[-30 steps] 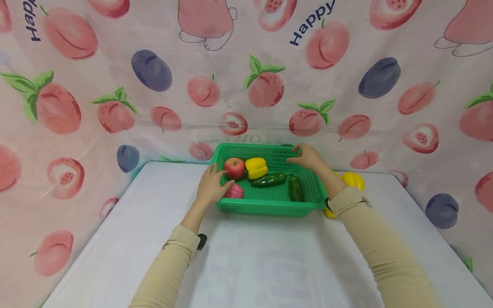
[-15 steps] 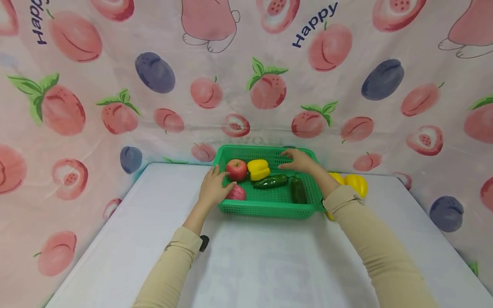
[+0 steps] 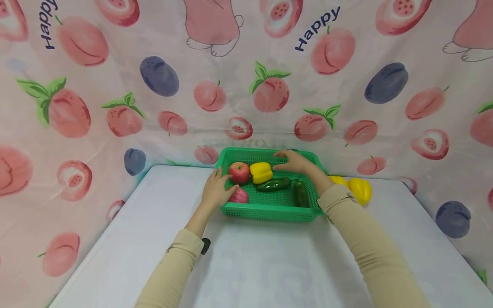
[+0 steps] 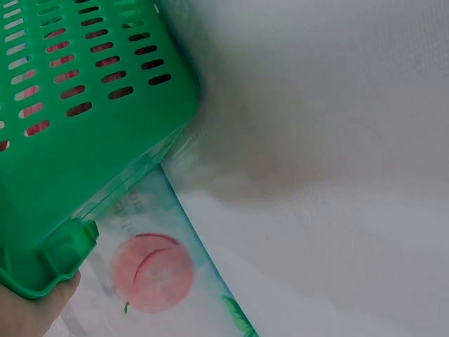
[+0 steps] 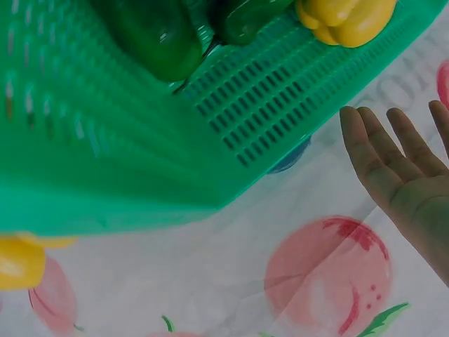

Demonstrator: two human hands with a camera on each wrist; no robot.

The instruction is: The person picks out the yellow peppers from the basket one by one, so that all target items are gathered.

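A green plastic basket holds a red apple, a streaked pinkish apple, a yellow bell pepper and two dark green peppers, one lying crosswise and one lengthwise. At the basket's left rim is my left hand, its thumb and index finger spread apart over the apples; a bit of it shows beside the rim in the left wrist view. Over the basket's back right part hovers my right hand, nothing in it. The right wrist view shows its fingers extended.
Yellow bell peppers lie right of the basket, partly behind the right sleeve. The white table meets a fruit-print cloth hanging behind and at both sides.
My right hand has moved left over the back of the basket, closer to the yellow bell pepper inside. My left hand stays at the left rim. The head view has shifted slightly.
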